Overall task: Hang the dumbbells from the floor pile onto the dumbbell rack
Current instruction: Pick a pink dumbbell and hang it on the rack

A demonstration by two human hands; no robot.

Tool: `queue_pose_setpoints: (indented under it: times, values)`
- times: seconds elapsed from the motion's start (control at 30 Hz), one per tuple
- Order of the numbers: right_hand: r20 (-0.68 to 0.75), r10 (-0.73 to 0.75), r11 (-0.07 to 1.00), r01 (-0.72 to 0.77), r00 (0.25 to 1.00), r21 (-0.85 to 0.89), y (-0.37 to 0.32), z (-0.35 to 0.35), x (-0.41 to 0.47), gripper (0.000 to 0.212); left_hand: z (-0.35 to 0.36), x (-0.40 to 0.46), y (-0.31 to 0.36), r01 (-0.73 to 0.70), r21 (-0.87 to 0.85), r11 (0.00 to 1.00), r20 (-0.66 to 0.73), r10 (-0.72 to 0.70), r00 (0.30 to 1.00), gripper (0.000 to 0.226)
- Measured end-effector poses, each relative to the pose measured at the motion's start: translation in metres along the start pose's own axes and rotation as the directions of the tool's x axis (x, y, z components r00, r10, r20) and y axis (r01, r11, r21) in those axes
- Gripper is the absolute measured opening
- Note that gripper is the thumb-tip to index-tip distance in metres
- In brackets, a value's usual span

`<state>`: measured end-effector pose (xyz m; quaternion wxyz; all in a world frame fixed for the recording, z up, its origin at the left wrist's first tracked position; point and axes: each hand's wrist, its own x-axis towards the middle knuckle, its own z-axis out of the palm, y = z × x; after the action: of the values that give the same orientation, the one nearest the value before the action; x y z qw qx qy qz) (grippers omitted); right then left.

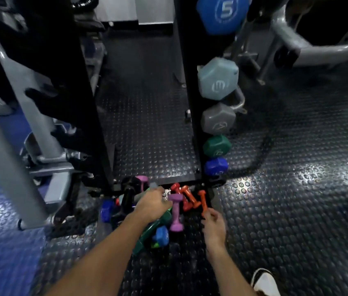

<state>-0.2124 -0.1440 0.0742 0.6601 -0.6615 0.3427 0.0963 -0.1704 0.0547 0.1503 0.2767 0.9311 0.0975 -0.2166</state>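
The floor pile (pixel 158 210) of small dumbbells is seen at the foot of the black dumbbell rack (pixel 190 116), on the studded rubber floor (pixel 296 199). Five dumbbells are already hung on the rack's right-hand side, from a large blue one (pixel 222 13) at the top, through pale blue, grey and green, down to a small blue one (pixel 215 166). The left hand (pixel 152 205) is laid over the middle of the pile, fingers curled down onto a grey piece; whether that piece is truly gripped cannot be told, since the fingertips are hidden and blurred. The right hand (pixel 213 223) is held at the pile's right edge, its fingertips pinched on the lower end of an orange dumbbell (pixel 202 201). A purple dumbbell (pixel 176 210) lies between the two hands, and two more orange ones just beside it. The step in hand is judged to be the picking up of the next pieces. It is likely done best if the orange dumbbell is regripped round its handle, not its end, and lifted straight clear of its neighbours so the pile is not disturbed. The empty pegs are probably to be sought on the rack's left-hand side, which is dark and poorly resolved here.
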Motion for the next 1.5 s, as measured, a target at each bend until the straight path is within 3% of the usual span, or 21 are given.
queue_pose_setpoints:
  times: [0.2, 0.57, 0.73, 0.83, 0.9, 1.1, 1.27, 1.37, 1.5]
  values:
    - [0.118, 0.111, 0.993, -0.107, 0.987, -0.044, 0.051, 0.028, 0.040, 0.027, 0.044, 0.054, -0.021, -0.063, 0.096, 0.993, 0.075, 0.056, 0.996, 0.036]
    - [0.094, 0.267, 0.960, -0.256, 0.959, -0.111, 0.114, 0.057, 0.090, 0.037, 0.093, 0.135, -0.039, -0.149, 0.233, 0.961, 0.126, 0.122, 0.985, 0.067]
    - [0.217, 0.518, 0.848, -0.530, 0.828, -0.004, 0.126, 0.065, 0.098, 0.042, 0.112, 0.162, -0.033, -0.152, 0.278, 0.948, 0.197, 0.098, 0.975, 0.061]
    - [0.258, 0.578, 0.787, -0.612, 0.775, 0.076, 0.134, 0.074, 0.102, 0.047, 0.124, 0.170, -0.035, -0.169, 0.298, 0.940, 0.248, 0.095, 0.964, 0.064]
    - [0.247, 0.574, 0.779, -0.613, 0.781, 0.128, 0.141, 0.079, 0.104, 0.048, 0.129, 0.171, -0.038, -0.151, 0.292, 0.945, 0.244, 0.079, 0.966, 0.059]
    - [0.201, 0.578, 0.782, -0.608, 0.791, 0.141, 0.145, 0.075, 0.108, 0.024, 0.129, 0.171, -0.035, -0.137, 0.204, 0.969, 0.177, 0.102, 0.979, 0.041]
    - [0.175, 0.540, 0.791, -0.568, 0.823, 0.227, 0.131, 0.072, 0.103, 0.023, 0.128, 0.166, -0.021, -0.166, 0.137, 0.977, 0.152, 0.145, 0.978, 0.052]
    - [0.145, 0.470, 0.824, -0.492, 0.871, 0.280, 0.118, 0.064, 0.100, 0.025, 0.117, 0.162, -0.005, -0.158, 0.146, 0.977, 0.115, 0.142, 0.983, 0.046]
    - [0.070, 0.362, 0.887, -0.367, 0.929, 0.282, 0.098, 0.051, 0.090, 0.033, 0.097, 0.149, 0.014, -0.166, 0.205, 0.965, 0.079, 0.152, 0.985, 0.063]
